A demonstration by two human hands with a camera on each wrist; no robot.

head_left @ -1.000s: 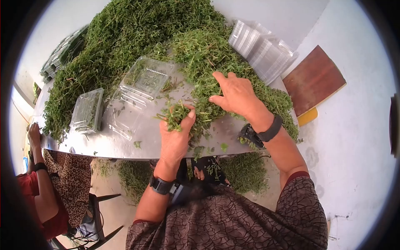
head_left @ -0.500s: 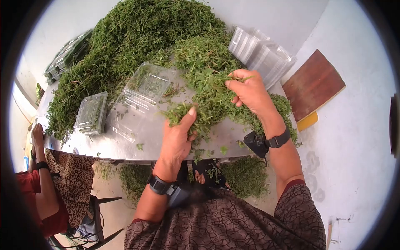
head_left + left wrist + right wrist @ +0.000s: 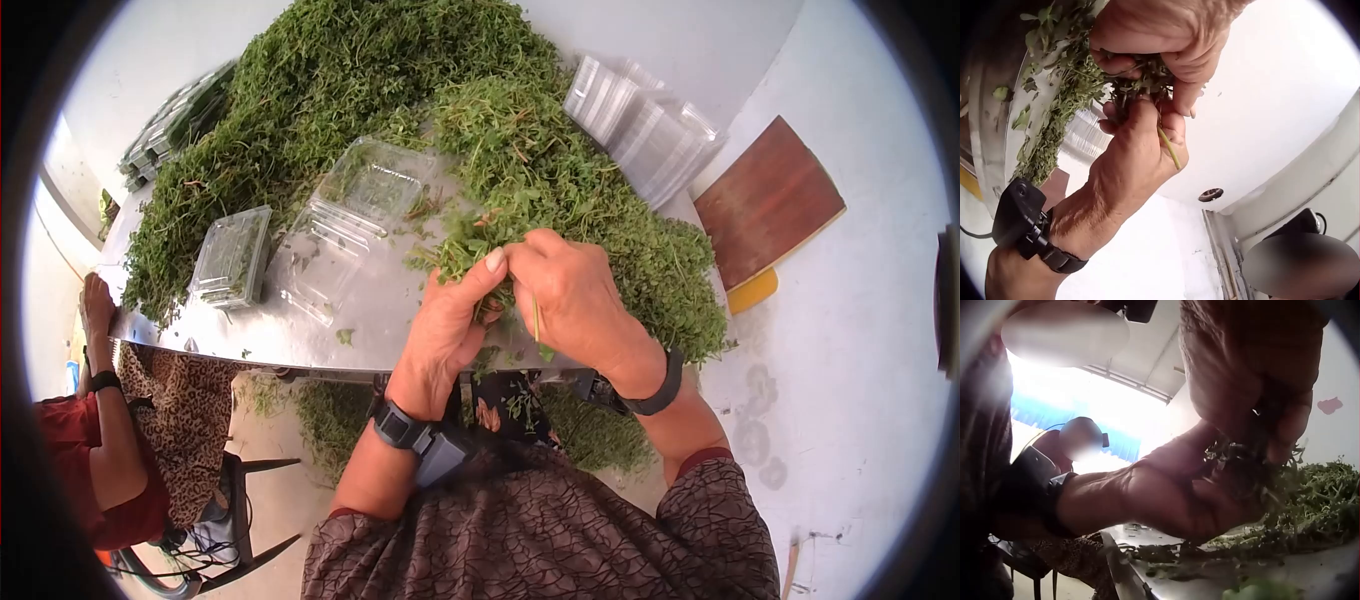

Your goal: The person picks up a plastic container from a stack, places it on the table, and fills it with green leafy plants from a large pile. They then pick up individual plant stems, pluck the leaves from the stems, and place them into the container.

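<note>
In the head view my left hand [image 3: 440, 330] grips a bunch of leafy green herbs [image 3: 462, 248] above the table's near edge, thumb on top. My right hand [image 3: 575, 295] has come up against it, fingers curled, pinching herb sprigs at the bunch. A pale cut stem [image 3: 536, 318] pokes down below the right hand's fingers; the left wrist view also shows this stem [image 3: 1170, 149]. Seen from the right wrist, both hands close around the dark leaves, and the fingers hide most of the bunch. Behind them lies a large heap of loose herbs [image 3: 510, 140].
An open clear plastic box [image 3: 345, 225] lies left of my hands, beside a closed, filled box [image 3: 232, 258]. Stacked clear boxes [image 3: 650, 130] stand at back right, more filled boxes [image 3: 175, 120] at back left. Another person's hand [image 3: 98, 305] rests at the table's left edge.
My right hand went from open over the herb heap to pinching sprigs there, then moved down and left to the bunch in my left hand. The left hand kept its grip.
</note>
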